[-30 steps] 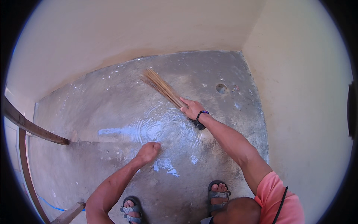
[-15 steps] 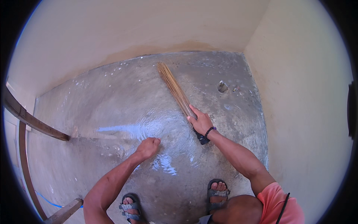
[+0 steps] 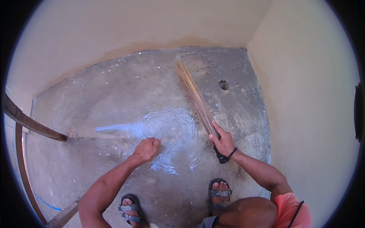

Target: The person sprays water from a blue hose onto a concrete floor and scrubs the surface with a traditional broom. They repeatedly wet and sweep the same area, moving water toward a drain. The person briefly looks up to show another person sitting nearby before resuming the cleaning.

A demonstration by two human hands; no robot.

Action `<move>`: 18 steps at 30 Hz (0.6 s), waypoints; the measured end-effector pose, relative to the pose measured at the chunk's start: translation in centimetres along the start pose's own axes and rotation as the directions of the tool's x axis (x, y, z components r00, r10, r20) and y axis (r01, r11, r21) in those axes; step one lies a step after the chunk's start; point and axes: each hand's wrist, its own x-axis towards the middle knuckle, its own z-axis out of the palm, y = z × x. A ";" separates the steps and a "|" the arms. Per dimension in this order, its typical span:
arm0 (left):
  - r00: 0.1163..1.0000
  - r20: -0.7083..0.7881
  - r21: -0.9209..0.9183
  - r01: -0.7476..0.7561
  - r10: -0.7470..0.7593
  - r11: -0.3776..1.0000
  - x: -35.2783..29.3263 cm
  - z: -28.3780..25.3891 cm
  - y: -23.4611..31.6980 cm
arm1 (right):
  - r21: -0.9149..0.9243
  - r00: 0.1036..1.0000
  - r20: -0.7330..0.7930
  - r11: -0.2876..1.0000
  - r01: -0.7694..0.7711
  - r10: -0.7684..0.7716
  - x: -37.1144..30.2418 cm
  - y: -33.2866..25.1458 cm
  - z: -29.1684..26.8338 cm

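A stick broom [image 3: 197, 98], a bundle of thin brown sticks with a black-wrapped end, is gripped near that end by my right hand [image 3: 224, 144]. Its bristle tips reach away toward the back wall and blur slightly at the grey concrete floor [image 3: 114, 98]. My left hand [image 3: 147, 149] is curled into a fist, with nothing showing in it, over rippling water [image 3: 171, 121] on the floor. To the right of the broom, a round hole [image 3: 223, 84] opens in the floor.
Pale walls rise behind and on the right, meeting in a corner [image 3: 247, 48]. Wooden bars [image 3: 42, 128] stand at the left, with a blue hose or cord [image 3: 47, 203] near the lower one. My sandalled feet [image 3: 219, 193] are on the floor below my hands. Small white specks dot the floor.
My right hand has drawn the broom toward me and to the right, and its bristle end has shifted right. My left fist has stayed nearly in place.
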 end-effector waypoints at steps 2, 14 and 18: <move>0.999 0.036 0.020 -0.028 0.027 0.999 -0.3 0.3 1.1 | -0.036 0.972 0.131 0.979 0.200 -0.194 -3.5 0.7 0.8; 0.988 0.156 0.048 -0.017 0.009 0.999 -1.4 3.1 2.3 | -0.329 0.981 -0.104 0.925 -0.191 0.165 -3.7 8.2 -9.7; 0.985 0.171 0.045 0.020 -0.028 0.999 -0.8 2.9 1.5 | -0.236 0.989 -0.113 0.965 -0.116 0.091 -5.2 5.3 -9.1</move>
